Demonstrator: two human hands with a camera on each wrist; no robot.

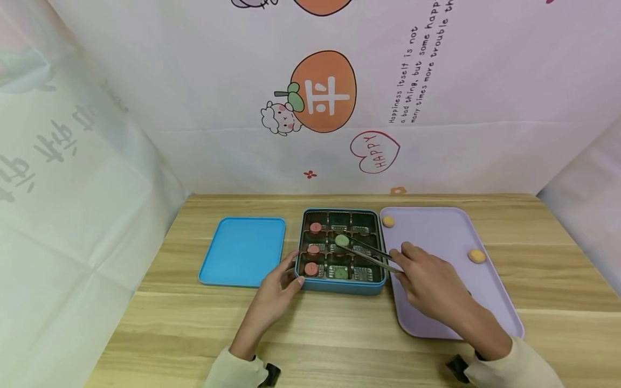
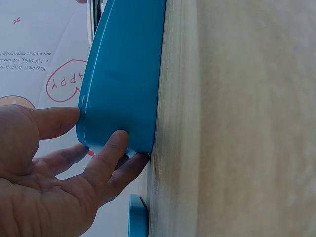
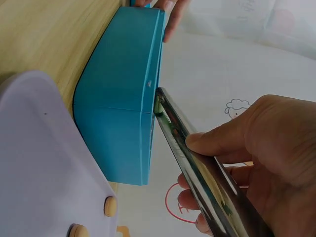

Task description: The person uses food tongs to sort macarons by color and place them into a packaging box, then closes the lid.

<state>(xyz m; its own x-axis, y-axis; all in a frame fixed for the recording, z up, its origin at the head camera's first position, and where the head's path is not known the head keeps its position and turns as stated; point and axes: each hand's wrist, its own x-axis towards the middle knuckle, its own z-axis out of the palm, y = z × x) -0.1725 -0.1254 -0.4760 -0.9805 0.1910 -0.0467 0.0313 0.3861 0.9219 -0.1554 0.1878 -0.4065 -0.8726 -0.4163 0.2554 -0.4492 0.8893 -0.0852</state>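
Observation:
My right hand (image 1: pixel 432 280) grips metal tongs (image 3: pixel 192 163), whose tips pinch a green macaron (image 1: pixel 342 240) over the middle compartment of a blue box (image 1: pixel 339 287). A divided insert lines this box. Three pink macarons, the nearest one (image 1: pixel 311 269) among them, sit down its left column. Another green macaron (image 1: pixel 341 274) lies in the front middle compartment. My left hand (image 1: pixel 275 296) holds the box's front left corner, thumb against the rim and fingertips on the side wall (image 2: pixel 116 74). In the right wrist view the box wall partly hides the pinched macaron.
Right of the box lies a lilac tray (image 1: pixel 436 226), partly under my right hand. Two yellow macarons show on it, one at the far left corner (image 1: pixel 388 221) and one near the right edge (image 1: pixel 477 256). A flat blue lid (image 1: pixel 245 250) lies left of the box on the wooden table (image 1: pixel 310 339).

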